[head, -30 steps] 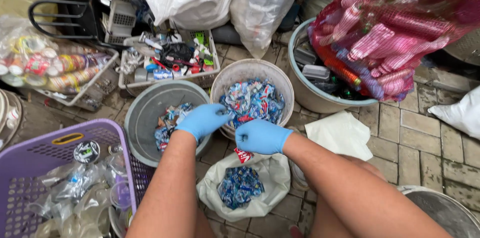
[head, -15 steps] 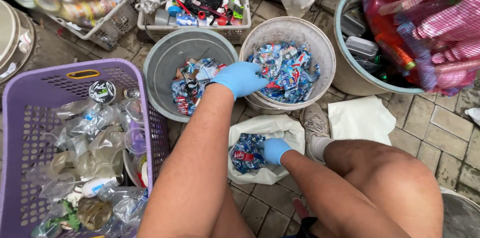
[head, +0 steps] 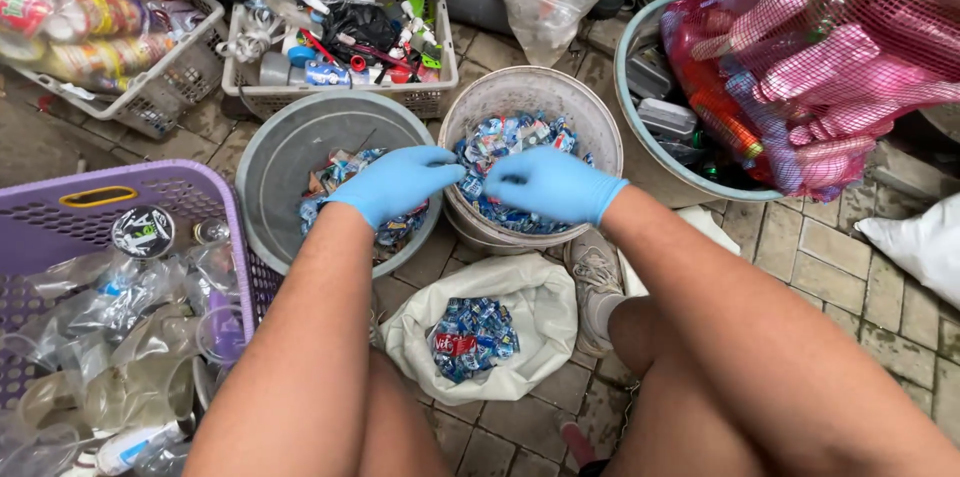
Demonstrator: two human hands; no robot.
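Now both my gloved hands, left (head: 395, 183) and right (head: 553, 184), pinch one light, crinkly wrapper (head: 468, 177) by its ends above the bucket (head: 600, 132) rim.

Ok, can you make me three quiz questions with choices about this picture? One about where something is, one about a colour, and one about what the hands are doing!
1. Where is the white bag of wrappers?
A. on the ground between the knees
B. inside the purple basket
C. hanging on a wall

2. What colour are the gloves?
A. red
B. blue
C. yellow

3. What are the hands doing?
A. resting on the knees
B. pinching a small wrapper between them
C. lifting a bucket

Answers: 1 A, it lies on the paving below the white bucket. 2 B, left hand and right hand are blue. 3 B, fingertips meet over the bucket's rim.
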